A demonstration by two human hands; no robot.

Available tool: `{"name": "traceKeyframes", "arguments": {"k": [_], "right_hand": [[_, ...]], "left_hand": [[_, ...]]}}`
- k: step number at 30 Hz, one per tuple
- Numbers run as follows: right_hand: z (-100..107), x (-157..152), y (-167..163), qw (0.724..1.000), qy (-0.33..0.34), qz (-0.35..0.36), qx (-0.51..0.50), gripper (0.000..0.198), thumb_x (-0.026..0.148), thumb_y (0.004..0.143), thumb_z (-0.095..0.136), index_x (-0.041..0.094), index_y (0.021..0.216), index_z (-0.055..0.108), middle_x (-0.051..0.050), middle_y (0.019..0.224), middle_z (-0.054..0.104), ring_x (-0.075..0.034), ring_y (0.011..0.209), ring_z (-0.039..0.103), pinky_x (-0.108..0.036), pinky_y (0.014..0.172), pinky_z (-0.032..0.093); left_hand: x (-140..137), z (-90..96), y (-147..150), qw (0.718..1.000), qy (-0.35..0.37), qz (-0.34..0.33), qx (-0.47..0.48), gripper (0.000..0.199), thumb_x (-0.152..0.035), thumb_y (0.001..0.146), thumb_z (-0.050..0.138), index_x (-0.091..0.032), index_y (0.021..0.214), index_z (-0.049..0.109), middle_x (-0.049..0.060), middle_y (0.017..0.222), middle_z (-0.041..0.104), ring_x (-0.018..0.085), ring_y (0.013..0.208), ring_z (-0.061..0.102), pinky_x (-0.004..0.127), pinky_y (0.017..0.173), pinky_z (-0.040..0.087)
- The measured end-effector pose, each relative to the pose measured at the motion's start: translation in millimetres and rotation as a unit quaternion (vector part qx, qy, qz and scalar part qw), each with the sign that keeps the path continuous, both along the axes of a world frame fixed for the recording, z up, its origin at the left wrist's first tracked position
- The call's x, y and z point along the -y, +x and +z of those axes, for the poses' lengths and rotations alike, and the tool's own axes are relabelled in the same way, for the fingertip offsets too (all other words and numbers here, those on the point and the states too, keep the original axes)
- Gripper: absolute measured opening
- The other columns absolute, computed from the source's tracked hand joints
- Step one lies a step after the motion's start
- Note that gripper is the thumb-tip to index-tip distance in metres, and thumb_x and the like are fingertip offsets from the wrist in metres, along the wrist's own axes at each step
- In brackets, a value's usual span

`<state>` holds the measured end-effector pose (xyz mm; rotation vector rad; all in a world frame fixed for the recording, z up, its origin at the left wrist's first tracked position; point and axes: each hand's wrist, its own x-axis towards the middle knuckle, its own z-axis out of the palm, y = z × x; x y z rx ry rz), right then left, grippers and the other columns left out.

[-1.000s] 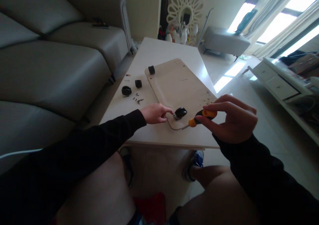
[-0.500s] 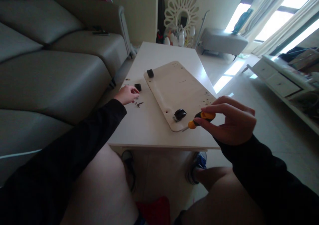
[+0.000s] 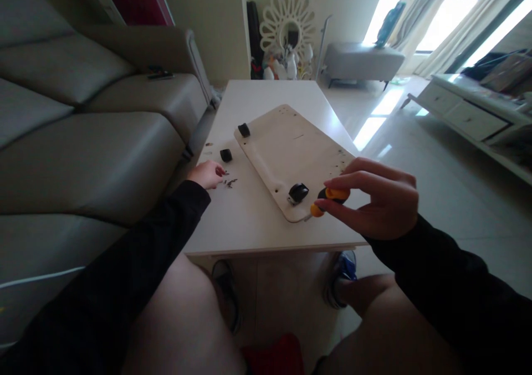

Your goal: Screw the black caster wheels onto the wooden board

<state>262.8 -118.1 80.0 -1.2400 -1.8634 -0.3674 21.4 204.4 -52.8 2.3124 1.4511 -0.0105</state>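
My right hand grips a yellow-and-black screwdriver between thumb and fingers. Its shaft points down and left, by the near corner of a pale board with rounded corners. A black caster wheel stands on that corner, and another caster sits on the board's far left corner. Left of the board, my left hand rests low over the table with fingers curled together beside a small pile of dark screws; whatever is between the fingertips is too small to make out. A loose black caster lies just beyond.
The board lies on a white table. Small brownish bits are near the table's left edge. A grey sofa runs along the left. Beyond are a grey bench and a white cabinet.
My left hand has drawn back from the loose caster towards the near side, beside the screws. My right hand still holds the screwdriver, slightly further left. The whole view has shifted a little.
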Motion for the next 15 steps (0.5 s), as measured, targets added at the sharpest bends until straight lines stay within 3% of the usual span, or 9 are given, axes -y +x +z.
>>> {"name": "traceKeyframes", "arguments": {"k": [7, 15], "right_hand": [[2.0, 1.9, -1.6, 1.000, 0.000, 0.001, -0.006, 0.017, 0.023, 0.080, 0.084, 0.019, 0.087, 0.070, -0.002, 0.077, 0.068, -0.011, 0.065, 0.061, -0.027, 0.055, 0.048], [1.3, 3.2, -1.2, 1.000, -0.017, -0.007, -0.009, 0.014, 0.026, 0.082, 0.082, 0.023, 0.088, 0.069, 0.000, 0.077, 0.069, -0.011, 0.063, 0.061, -0.029, 0.055, 0.049]], "left_hand": [[1.4, -5.2, 2.6, 0.997, 0.035, -0.032, -0.062, 0.026, -0.021, 0.073, 0.074, -0.024, 0.099, 0.079, 0.004, 0.098, 0.080, 0.015, 0.069, 0.071, 0.025, 0.067, 0.050], [5.3, -3.1, 5.7, 0.998, 0.001, -0.053, -0.039, 0.018, -0.024, 0.069, 0.078, -0.022, 0.087, 0.076, 0.003, 0.077, 0.076, 0.018, 0.070, 0.068, 0.027, 0.062, 0.045]]}}
